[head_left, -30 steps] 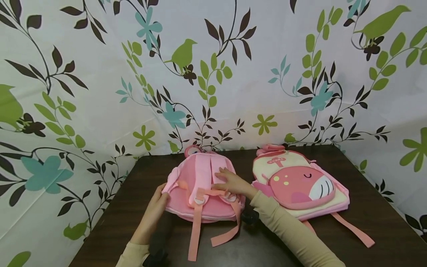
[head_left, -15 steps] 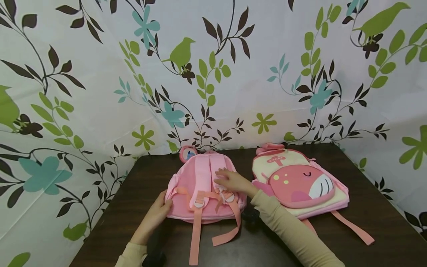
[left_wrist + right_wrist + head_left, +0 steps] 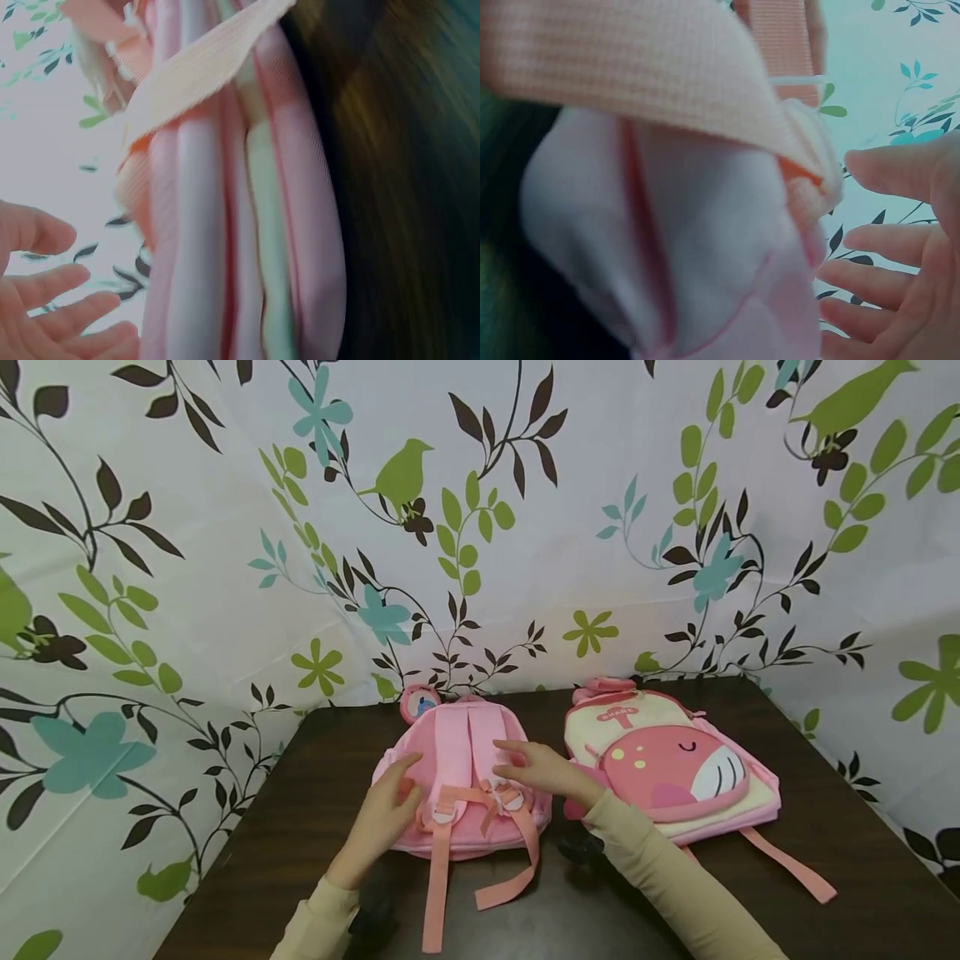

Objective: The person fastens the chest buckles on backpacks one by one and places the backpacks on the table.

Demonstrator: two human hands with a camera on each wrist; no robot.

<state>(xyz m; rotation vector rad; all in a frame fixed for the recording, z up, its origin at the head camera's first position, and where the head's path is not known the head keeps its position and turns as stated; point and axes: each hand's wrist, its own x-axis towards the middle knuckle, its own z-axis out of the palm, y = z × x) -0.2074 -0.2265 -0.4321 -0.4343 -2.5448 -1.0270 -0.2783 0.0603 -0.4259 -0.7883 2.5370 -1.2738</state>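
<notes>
A small pink backpack [image 3: 420, 739] lies on the table with its back panel and two padded shoulder straps [image 3: 452, 752] facing up. Orange webbing strap ends [image 3: 437, 893] trail from white buckles toward the near edge. My left hand [image 3: 381, 818] hovers over the bag's left side, fingers apart and holding nothing. In the left wrist view that hand [image 3: 60, 307] is spread beside the bag's layered edge [image 3: 202, 247]. Over the right shoulder strap is my right hand [image 3: 551, 770], fingers loosely extended. The right wrist view shows this hand [image 3: 907, 277] near the bag's pink side, gripping nothing.
A second backpack [image 3: 615, 722], cream and pink with a whale-face pocket [image 3: 667, 777], lies to the right, its orange strap [image 3: 791, 864] hanging forward. A round charm [image 3: 418, 702] sits behind the first bag. The dark table [image 3: 315, 777] backs onto a leaf-and-bird patterned cloth [image 3: 525, 577].
My left hand has let go of the bag's left edge and moved up and right over its back panel. The round charm swung out to the left. My right hand stays near the right strap.
</notes>
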